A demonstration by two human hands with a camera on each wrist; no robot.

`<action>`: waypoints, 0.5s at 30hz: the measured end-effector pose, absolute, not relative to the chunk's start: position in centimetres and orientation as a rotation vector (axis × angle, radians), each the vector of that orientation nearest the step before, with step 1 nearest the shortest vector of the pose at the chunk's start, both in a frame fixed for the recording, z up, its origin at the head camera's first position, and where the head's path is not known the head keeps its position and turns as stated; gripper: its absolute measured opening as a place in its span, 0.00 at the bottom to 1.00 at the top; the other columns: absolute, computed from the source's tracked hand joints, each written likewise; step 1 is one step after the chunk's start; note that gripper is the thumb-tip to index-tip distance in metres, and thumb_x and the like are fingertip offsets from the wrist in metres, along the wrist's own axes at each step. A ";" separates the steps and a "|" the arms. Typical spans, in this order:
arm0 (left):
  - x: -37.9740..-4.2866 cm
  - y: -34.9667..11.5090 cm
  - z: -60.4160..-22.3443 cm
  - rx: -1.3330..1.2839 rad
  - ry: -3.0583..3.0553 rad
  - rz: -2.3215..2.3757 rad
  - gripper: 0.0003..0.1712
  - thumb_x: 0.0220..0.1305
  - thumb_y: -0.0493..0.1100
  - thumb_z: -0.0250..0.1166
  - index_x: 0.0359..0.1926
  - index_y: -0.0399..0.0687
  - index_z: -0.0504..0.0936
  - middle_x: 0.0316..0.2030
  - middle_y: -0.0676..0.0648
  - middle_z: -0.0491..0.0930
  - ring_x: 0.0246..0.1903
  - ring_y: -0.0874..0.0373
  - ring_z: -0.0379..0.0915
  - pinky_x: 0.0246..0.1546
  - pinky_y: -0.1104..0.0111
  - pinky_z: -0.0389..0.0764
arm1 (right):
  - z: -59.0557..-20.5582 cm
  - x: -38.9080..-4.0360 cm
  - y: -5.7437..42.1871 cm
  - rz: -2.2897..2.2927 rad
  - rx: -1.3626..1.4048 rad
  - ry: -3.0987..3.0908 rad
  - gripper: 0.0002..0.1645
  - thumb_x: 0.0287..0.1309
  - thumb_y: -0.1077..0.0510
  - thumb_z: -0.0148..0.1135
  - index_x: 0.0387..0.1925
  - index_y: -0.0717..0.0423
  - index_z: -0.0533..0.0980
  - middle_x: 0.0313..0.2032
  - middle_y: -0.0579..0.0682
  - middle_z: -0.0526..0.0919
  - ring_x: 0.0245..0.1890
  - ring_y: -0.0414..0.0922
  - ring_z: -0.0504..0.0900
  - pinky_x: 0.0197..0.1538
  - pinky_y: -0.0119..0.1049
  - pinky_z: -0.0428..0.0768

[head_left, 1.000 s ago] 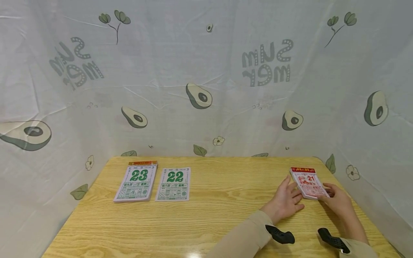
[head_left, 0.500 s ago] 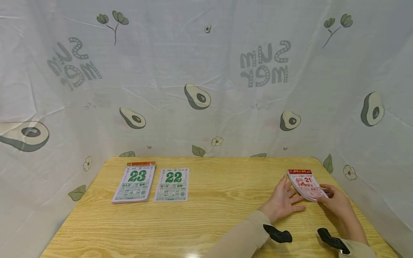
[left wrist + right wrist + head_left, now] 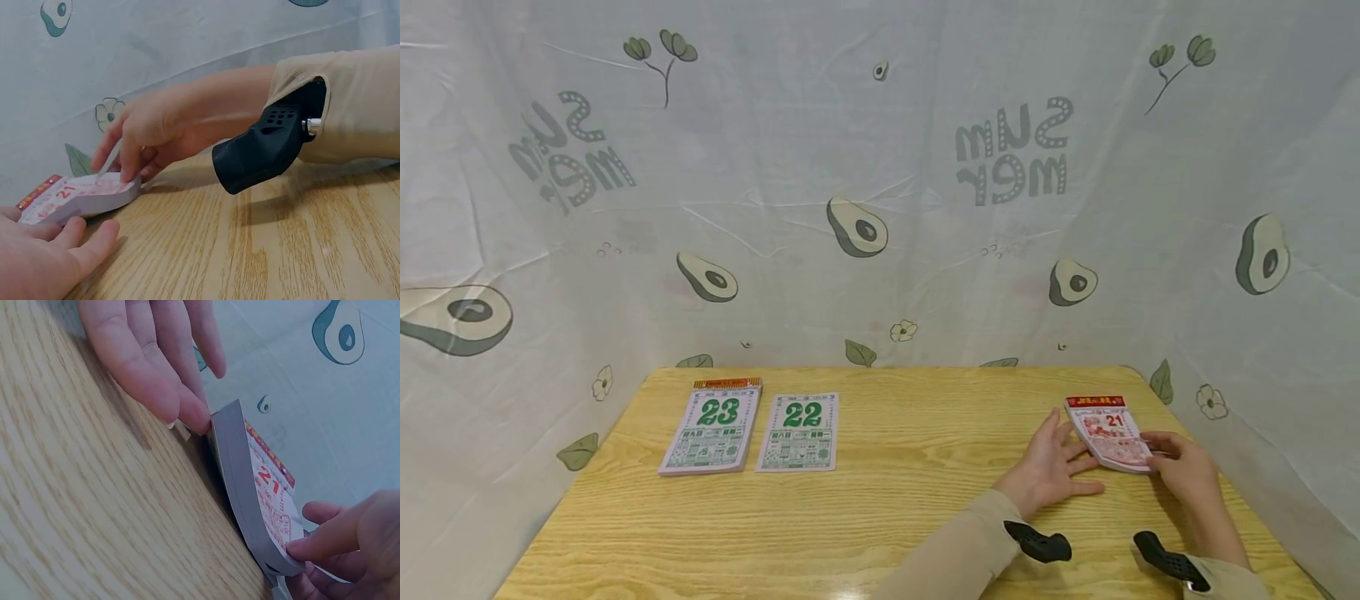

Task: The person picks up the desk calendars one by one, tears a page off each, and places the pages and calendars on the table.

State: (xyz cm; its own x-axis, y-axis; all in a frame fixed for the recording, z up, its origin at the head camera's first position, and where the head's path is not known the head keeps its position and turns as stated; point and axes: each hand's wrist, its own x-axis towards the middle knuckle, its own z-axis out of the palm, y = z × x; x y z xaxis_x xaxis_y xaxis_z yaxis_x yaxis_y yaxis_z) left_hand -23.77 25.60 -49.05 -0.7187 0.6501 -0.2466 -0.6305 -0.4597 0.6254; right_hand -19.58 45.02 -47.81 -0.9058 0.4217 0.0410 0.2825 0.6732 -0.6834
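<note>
Wooden tabletop [image 3: 722, 529] bears "23" calendar [image 3: 711, 429], "22" sheet [image 3: 798, 432], "21" calendar [image 3: 1108, 435] — right hand [image 3: 1187, 473] pinching it, left hand [image 3: 1047, 472] outspread

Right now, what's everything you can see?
Table: one, yellowish wood, in front
Calendar pad 21: one, white and red, table's right
Calendar pad 23: one, white and green, table's left
Sheet 22: one, white and green, right of pad 23
Cloth: seemingly one, whitish, behind the table
Printed avocados, leaves, flowers, letters: several, green and grey, on cloth
Sleeves: two, beige, lower right
Wrist cameras: two, black, at sleeve ends
Right hand: one, pinching pad 21
Left hand: one, palm up, at pad 21's left edge
</note>
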 end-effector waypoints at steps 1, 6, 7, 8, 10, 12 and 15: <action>-23.8 25.5 -49.1 0.029 0.914 2.189 0.50 0.60 0.75 0.53 0.74 0.52 0.59 0.68 0.28 0.60 0.67 0.29 0.57 0.60 0.31 0.59 | -47.8 -19.6 45.0 1.051 -0.570 -2.687 0.24 0.61 0.71 0.52 0.59 0.70 0.68 0.57 0.75 0.70 0.54 0.66 0.68 0.42 0.39 0.70; -24.0 25.3 -49.2 0.010 0.904 2.204 0.50 0.61 0.74 0.53 0.75 0.51 0.56 0.68 0.27 0.60 0.66 0.28 0.58 0.59 0.32 0.61 | -47.8 -19.4 44.8 1.032 -0.520 -2.667 0.23 0.60 0.71 0.53 0.58 0.70 0.70 0.55 0.74 0.72 0.49 0.60 0.72 0.33 0.23 0.65; -24.0 25.2 -49.1 0.002 0.903 2.208 0.50 0.61 0.74 0.53 0.75 0.51 0.56 0.67 0.27 0.61 0.65 0.28 0.59 0.59 0.32 0.61 | -47.8 -19.3 44.7 1.028 -0.503 -2.661 0.23 0.60 0.71 0.54 0.58 0.70 0.70 0.55 0.73 0.73 0.46 0.53 0.74 0.31 0.21 0.66; -24.0 25.2 -49.1 -0.009 0.904 2.216 0.50 0.61 0.73 0.54 0.74 0.50 0.56 0.67 0.27 0.62 0.64 0.28 0.60 0.59 0.32 0.62 | -47.7 -19.3 44.7 1.029 -0.488 -2.655 0.23 0.60 0.71 0.54 0.58 0.70 0.70 0.55 0.73 0.74 0.43 0.45 0.74 0.30 0.20 0.66; -24.1 25.1 -49.0 -0.038 0.904 2.233 0.51 0.61 0.73 0.54 0.75 0.48 0.55 0.65 0.27 0.63 0.63 0.28 0.63 0.58 0.33 0.63 | -47.7 -19.2 44.6 1.030 -0.461 -2.645 0.23 0.60 0.70 0.54 0.58 0.70 0.71 0.54 0.72 0.74 0.38 0.33 0.71 0.29 0.19 0.68; -24.2 25.0 -49.0 -0.069 0.893 2.248 0.53 0.61 0.73 0.55 0.75 0.45 0.53 0.64 0.27 0.65 0.61 0.29 0.65 0.58 0.33 0.64 | -47.7 -19.2 44.6 1.037 -0.445 -2.636 0.23 0.60 0.70 0.54 0.58 0.69 0.71 0.54 0.72 0.75 0.33 0.23 0.64 0.30 0.19 0.70; -24.3 24.8 -48.9 -0.104 0.870 2.269 0.56 0.61 0.72 0.56 0.75 0.39 0.50 0.63 0.27 0.66 0.61 0.30 0.66 0.58 0.34 0.65 | -47.5 -19.2 44.4 1.047 -0.434 -2.620 0.23 0.62 0.68 0.54 0.58 0.69 0.71 0.54 0.71 0.75 0.31 0.20 0.62 0.30 0.19 0.71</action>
State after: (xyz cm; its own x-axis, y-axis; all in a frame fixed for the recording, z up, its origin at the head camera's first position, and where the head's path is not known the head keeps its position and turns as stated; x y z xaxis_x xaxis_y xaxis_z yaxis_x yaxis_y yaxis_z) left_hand -24.31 24.80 -48.92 -0.7554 0.5810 -0.3030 -0.6346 -0.5335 0.5591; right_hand -19.17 44.38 -47.49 -0.9139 0.3769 0.1506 0.1693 0.6912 -0.7025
